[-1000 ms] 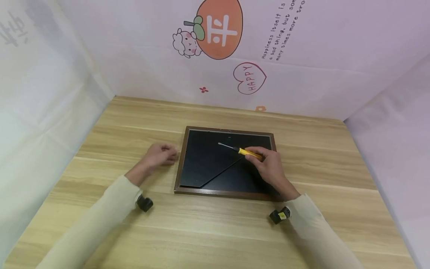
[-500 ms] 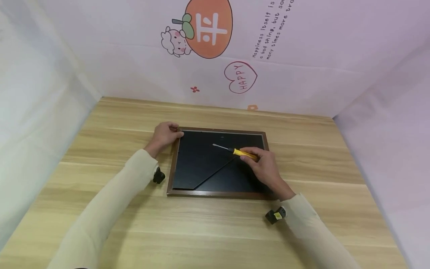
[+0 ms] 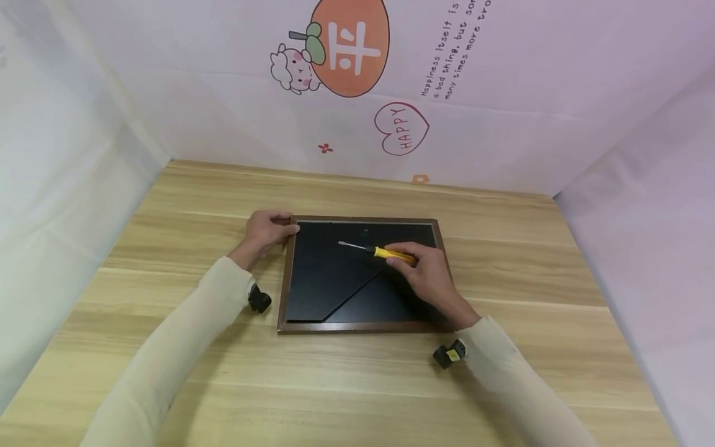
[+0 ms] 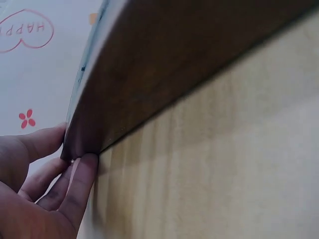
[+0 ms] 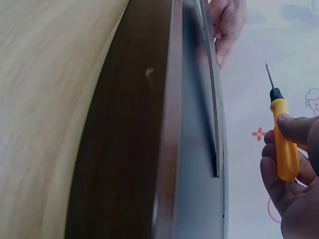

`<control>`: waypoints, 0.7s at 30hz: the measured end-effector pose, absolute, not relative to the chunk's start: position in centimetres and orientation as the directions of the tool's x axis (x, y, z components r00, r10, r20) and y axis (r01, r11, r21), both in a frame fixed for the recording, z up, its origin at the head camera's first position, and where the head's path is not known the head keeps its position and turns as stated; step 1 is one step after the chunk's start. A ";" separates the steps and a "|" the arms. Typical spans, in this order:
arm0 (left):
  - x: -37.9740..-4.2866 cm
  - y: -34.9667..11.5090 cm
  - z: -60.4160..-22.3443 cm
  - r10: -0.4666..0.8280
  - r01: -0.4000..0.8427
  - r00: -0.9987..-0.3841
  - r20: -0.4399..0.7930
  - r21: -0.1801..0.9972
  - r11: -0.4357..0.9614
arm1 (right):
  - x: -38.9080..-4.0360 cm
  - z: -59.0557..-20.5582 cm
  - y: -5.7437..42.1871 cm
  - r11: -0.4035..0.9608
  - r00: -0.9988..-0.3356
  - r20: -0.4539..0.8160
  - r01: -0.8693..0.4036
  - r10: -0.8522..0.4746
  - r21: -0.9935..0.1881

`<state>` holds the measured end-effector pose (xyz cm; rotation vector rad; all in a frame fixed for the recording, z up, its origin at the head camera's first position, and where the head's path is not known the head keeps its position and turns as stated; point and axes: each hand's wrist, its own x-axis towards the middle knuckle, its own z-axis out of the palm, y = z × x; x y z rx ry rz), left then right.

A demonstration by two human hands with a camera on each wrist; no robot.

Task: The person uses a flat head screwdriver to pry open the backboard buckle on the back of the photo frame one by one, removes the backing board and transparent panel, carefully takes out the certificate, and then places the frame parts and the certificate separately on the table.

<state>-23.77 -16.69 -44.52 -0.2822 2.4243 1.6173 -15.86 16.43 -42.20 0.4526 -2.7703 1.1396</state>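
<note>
A picture frame (image 3: 284,279) lies back side up on the table, brown-edged with a black backing board (image 3: 335,267). A black stand leg (image 3: 357,290) runs slantwise across the board. My left hand (image 3: 264,231) grips the frame's far left corner, thumb on the top edge. In the left wrist view, the fingers (image 4: 82,172) press against the corner's side, close to the tabletop. Between right thumb and fingers I hold a yellow screwdriver (image 3: 391,254), its metal tip pointing left over the board. My right hand (image 3: 427,273) hovers above the frame's right part.
The wood-grain table (image 3: 357,385) extends on all sides of the frame. A white printed cloth (image 3: 251,124) stands behind it, with more pale cloth (image 3: 642,198) at the sides. Small black cameras (image 3: 259,299) are strapped to both wrists.
My left hand has come up from beside the frame's left edge to its far left corner. The frame has turned slightly. The screwdriver, still in my right hand, has shifted a little left.
</note>
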 end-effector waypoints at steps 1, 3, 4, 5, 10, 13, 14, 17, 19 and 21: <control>-23.7 -16.8 -44.6 -0.046 -0.292 -0.955 -0.294 0.894 0.341 | -15.9 -42.2 16.2 0.675 -0.949 0.209 -0.316 -0.237 -0.667; -23.4 -17.1 -44.8 -0.052 -0.312 -0.949 -0.310 0.906 0.286 | -15.9 -42.2 15.7 0.677 -0.946 0.201 -0.323 -0.255 -0.662; -23.3 -17.1 -44.8 -0.056 -0.316 -0.948 -0.312 0.910 0.270 | -15.9 -42.2 15.5 0.674 -0.944 0.198 -0.328 -0.264 -0.662; -23.2 -17.2 -44.8 -0.061 -0.319 -0.948 -0.314 0.911 0.260 | -15.9 -42.1 15.3 0.671 -0.941 0.196 -0.334 -0.275 -0.662; -22.6 -17.4 -44.7 -0.068 -0.305 -0.952 -0.298 0.911 0.277 | -16.0 -42.1 14.2 0.661 -0.930 0.162 -0.351 -0.331 -0.664; -22.2 -17.6 -44.7 -0.067 -0.304 -0.953 -0.297 0.909 0.285 | -16.1 -41.9 13.5 0.662 -0.919 0.135 -0.363 -0.371 -0.655; -22.1 -17.6 -44.7 -0.065 -0.304 -0.952 -0.298 0.908 0.289 | -16.2 -41.8 13.3 0.663 -0.914 0.128 -0.370 -0.385 -0.651; -21.9 -17.8 -44.8 -0.065 -0.300 -0.953 -0.295 0.903 0.307 | -16.4 -41.6 12.5 0.679 -0.898 0.107 -0.396 -0.426 -0.618; -21.7 -17.8 -44.9 -0.075 -0.299 -0.954 -0.291 0.898 0.322 | -16.6 -41.6 11.8 0.689 -0.888 0.091 -0.412 -0.451 -0.596; -21.5 -17.9 -44.9 -0.078 -0.298 -0.954 -0.289 0.895 0.331 | -16.9 -41.7 11.3 0.698 -0.878 0.074 -0.425 -0.473 -0.577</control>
